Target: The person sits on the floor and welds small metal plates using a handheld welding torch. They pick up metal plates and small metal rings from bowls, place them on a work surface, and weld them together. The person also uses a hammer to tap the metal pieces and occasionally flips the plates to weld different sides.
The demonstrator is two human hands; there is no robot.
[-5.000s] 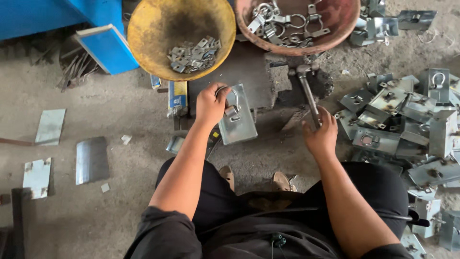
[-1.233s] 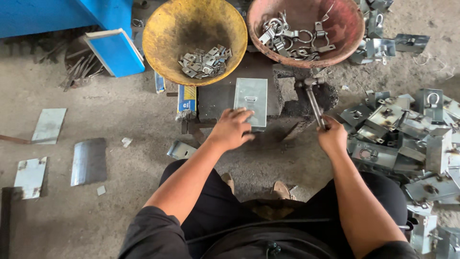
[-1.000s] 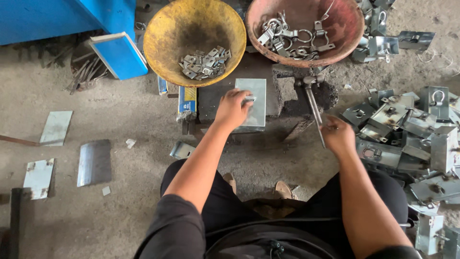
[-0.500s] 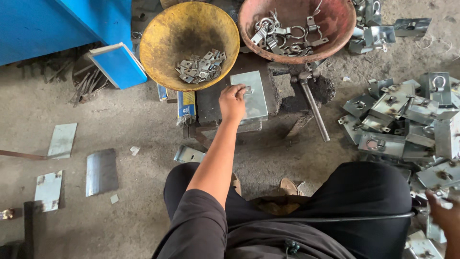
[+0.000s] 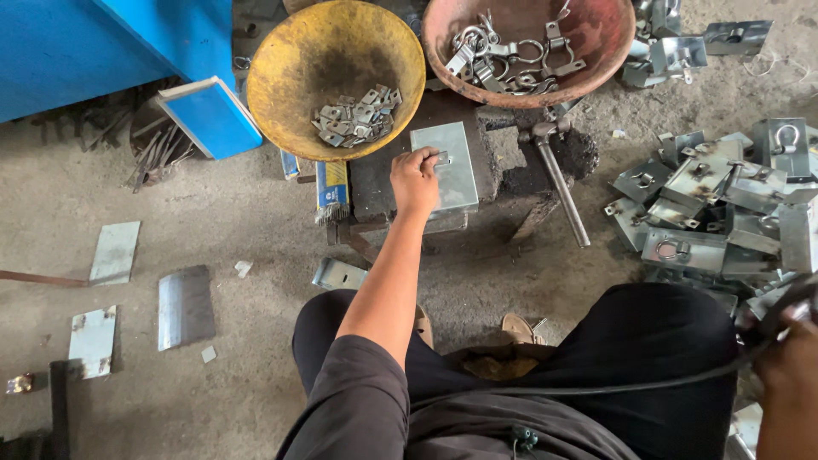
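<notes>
My left hand (image 5: 414, 181) rests on a grey metal plate (image 5: 452, 175) that lies flat on a dark block (image 5: 503, 153). Its fingertips pinch a small metal clip (image 5: 440, 158) against the plate's upper part. My right hand (image 5: 788, 366) is far off at the lower right edge, only partly in view, beside a black cable (image 5: 648, 385) that crosses my lap. Whether it grips anything is not visible. A hammer (image 5: 560, 177) leans on the block with no hand on it.
A yellow bowl (image 5: 281, 60) holds several small clips; a reddish bowl (image 5: 596, 38) holds rings and brackets. A pile of finished plates (image 5: 716, 204) lies at the right. Loose sheet pieces (image 5: 185, 305) lie on the floor at the left, near a blue cabinet (image 5: 102, 43).
My right hand has let go of the hammer and swung away to the lower right edge. My left hand went from the floor up onto the plate and stays there.
</notes>
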